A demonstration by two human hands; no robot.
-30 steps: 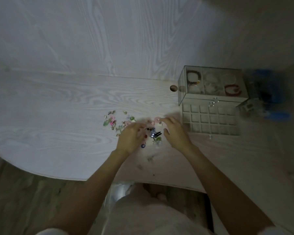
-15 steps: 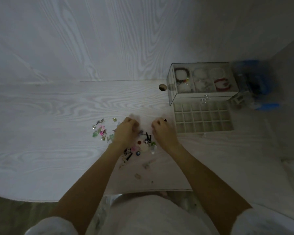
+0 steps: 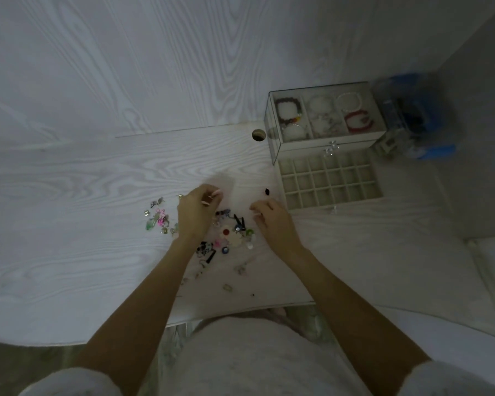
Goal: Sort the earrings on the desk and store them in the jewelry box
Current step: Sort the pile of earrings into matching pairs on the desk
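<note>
Both forearms are reaching forward over the near edge of the table (image 3: 69, 195), bare to the rolled sleeves, hands palm-down above the scattered earrings (image 3: 226, 234). The left hand (image 3: 196, 211) is curling inward — fingers bunched toward the thumb, the grip pinching something small and pale at the fingertips (image 3: 212, 195); what the item is cannot be told. The right hand (image 3: 269, 221) is sitting loosely curled just right of the pile, fingers bent under; whether its grip is holding anything cannot be told. The earrings are lying in a loose cluster between and below the two hands, with a smaller green-and-pink group (image 3: 157, 218) to the left of the left hand. One dark piece (image 3: 267, 191) is lying apart, near the jewelry box (image 3: 323, 121). The box is standing at the far right of the table, its gridded drawer (image 3: 329, 182) pulled out — the visible compartments are looking empty.
</note>
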